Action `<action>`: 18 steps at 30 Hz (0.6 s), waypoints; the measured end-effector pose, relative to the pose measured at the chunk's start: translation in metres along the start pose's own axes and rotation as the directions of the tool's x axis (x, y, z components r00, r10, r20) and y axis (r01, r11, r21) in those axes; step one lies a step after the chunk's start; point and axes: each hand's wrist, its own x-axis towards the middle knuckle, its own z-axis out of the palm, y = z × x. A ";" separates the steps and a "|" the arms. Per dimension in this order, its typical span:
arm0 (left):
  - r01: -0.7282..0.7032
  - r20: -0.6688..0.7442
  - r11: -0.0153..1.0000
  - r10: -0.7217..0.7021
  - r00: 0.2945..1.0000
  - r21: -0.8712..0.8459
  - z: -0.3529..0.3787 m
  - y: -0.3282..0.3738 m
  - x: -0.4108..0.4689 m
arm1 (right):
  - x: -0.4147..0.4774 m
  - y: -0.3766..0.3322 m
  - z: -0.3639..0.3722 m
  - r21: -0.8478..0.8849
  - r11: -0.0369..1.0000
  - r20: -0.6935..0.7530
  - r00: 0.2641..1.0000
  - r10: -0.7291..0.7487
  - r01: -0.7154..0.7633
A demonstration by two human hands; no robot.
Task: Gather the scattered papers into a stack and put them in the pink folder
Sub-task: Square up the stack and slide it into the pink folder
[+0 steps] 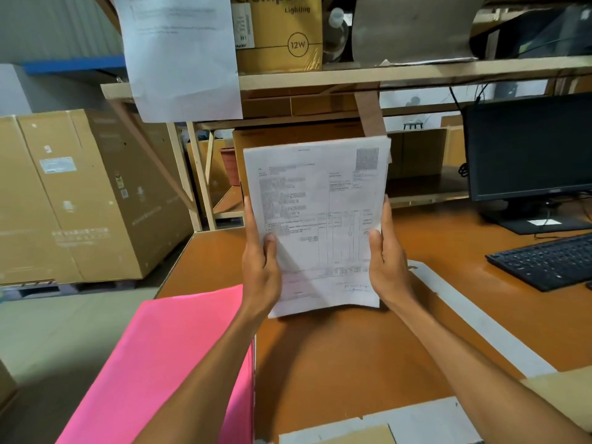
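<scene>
A stack of printed white papers [317, 219] is held upright above the orange desk, its bottom edge close to the desktop. My left hand [261, 267] grips the stack's left edge, thumb on the front sheet. My right hand [387, 267] grips the right edge the same way. The pink folder [160, 363] lies at the lower left, hanging over the desk's left edge, partly hidden under my left forearm.
An orange desk [336, 357] carries a black keyboard [544, 261] and a monitor [528, 149] at right. A white strip [474, 315] and cardboard pieces lie at lower right. Shelves with boxes stand behind; a paper sheet [182, 56] hangs at the upper left. Large cartons [80, 193] stand at left.
</scene>
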 end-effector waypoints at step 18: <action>0.101 0.067 0.995 -0.102 0.993 0.015 -0.004 0.005 -0.011 | -0.009 0.003 0.000 -0.032 0.996 0.098 0.991 0.091 -0.089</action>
